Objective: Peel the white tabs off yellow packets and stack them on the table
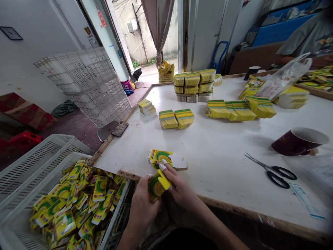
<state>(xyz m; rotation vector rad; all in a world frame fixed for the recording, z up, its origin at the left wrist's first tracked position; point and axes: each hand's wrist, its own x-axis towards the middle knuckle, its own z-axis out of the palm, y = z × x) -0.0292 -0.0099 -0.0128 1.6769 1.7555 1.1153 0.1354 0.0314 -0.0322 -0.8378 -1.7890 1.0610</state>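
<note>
Between my two hands, just off the table's near edge, is a small yellow and green carton [156, 187] with a flap standing up at its top. My left hand [144, 196] wraps round its left side. On the other side, my right hand [179, 185] grips the carton near the flap, with white covers on some fingertips. Right behind them on the white table [218, 152] lies a short stack of flat cartons [162, 157], their white flaps pointing right. Part of the held carton is hidden by my fingers.
A white plastic crate [118, 211] at left holds many folded cartons [100, 187]. Carton bundles [192, 89] stand farther back. Scissors [275, 172], a dark mug [292, 143] and a phone [120, 128] lie about. A person [307, 38] sits at far right.
</note>
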